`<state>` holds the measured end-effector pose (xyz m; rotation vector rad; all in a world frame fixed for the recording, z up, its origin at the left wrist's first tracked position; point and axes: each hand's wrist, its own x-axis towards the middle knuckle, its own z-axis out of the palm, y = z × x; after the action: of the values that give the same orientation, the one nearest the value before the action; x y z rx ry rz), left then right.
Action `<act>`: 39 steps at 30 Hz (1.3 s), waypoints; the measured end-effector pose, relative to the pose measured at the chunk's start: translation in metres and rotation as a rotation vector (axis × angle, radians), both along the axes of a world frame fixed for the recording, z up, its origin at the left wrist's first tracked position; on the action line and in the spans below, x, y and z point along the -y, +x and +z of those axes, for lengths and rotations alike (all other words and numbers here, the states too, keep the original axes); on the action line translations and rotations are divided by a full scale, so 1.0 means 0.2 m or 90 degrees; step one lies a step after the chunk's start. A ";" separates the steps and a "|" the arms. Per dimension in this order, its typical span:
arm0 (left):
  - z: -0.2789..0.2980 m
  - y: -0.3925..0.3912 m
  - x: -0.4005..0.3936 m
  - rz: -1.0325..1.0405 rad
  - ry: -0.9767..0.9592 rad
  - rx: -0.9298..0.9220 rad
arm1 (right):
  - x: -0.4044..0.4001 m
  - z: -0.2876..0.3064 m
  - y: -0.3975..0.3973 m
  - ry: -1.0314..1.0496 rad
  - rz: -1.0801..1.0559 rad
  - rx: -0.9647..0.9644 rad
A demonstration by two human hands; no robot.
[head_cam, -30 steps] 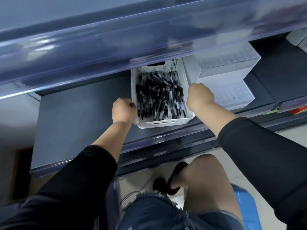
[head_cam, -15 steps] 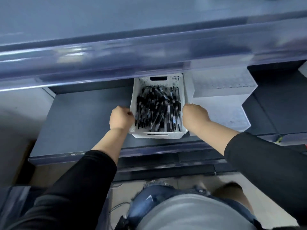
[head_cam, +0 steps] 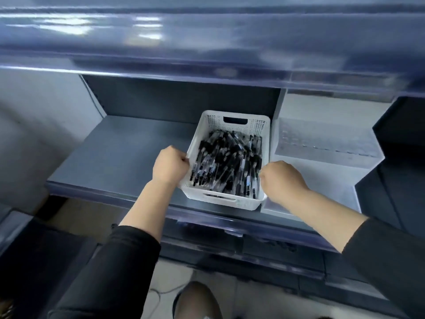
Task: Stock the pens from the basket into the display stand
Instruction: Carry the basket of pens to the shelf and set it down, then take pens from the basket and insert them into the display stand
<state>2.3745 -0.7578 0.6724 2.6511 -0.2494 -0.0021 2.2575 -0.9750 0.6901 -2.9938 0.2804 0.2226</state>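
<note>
Both arms reach forward and slightly inward from the bottom of the view, forearms bare below black sleeves pushed up toward the elbows. The left hand [head_cam: 169, 166] is curled into a loose fist against the left rim of the white basket [head_cam: 234, 118], knuckles up, with the fingers folded over the basket's edge so that it grips that side. The right hand [head_cam: 281, 179] mirrors it on the opposite side, wrist bent a little inward and fingers curled at the right rim near the front corner; the fingertips themselves are hidden behind the back of the hand, so how firmly it grips cannot be told. The two hands are apart, with the basket between them.

The basket sits on a dark grey shelf [head_cam: 119, 148], its near end close to the shelf's front lip, and it is turned slightly askew to the shelf edge. It is perforated plastic with a slot handle at each end. Inside lies a loose heap of pens [head_cam: 226, 162] (black grips, clear barrels), pointing mostly lengthwise along the basket.

Just beside the basket's right wall stands the white display stand [head_cam: 326, 143], stepped in tiers, its surface blurred. A glossy blue shelf front [head_cam: 207, 42] overhangs all of this.
</note>
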 end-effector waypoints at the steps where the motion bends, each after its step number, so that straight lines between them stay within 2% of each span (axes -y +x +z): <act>1: -0.01 0.00 0.00 0.011 -0.003 0.002 | 0.01 -0.01 0.00 0.010 -0.004 0.002; 6: 0.03 0.03 0.05 0.062 0.017 0.036 | 0.05 -0.02 0.01 0.004 0.026 0.061; 13: -0.02 0.07 0.18 0.051 0.036 0.155 | 0.05 -0.04 0.03 -0.032 0.063 0.088; 21: -0.08 0.11 0.18 0.068 -0.018 0.158 | 0.05 -0.06 0.02 0.027 0.045 0.155; 26: -0.06 0.08 0.20 0.074 -0.004 0.151 | 0.06 -0.06 -0.01 0.039 0.040 0.209; 31: -0.01 -0.01 0.25 -0.062 0.078 0.240 | 0.05 -0.03 0.05 -0.023 0.020 0.196; 35: 0.01 -0.07 0.29 -0.137 -0.026 0.067 | 0.03 -0.02 0.05 -0.066 0.048 0.204; 39: -0.04 -0.08 0.35 -0.186 -0.049 0.061 | -0.01 -0.05 0.07 -0.030 0.111 0.237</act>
<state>2.3576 -0.8276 0.6643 2.5172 -0.6536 0.0397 2.2724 -0.9734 0.6805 -3.0258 -0.0159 -0.3275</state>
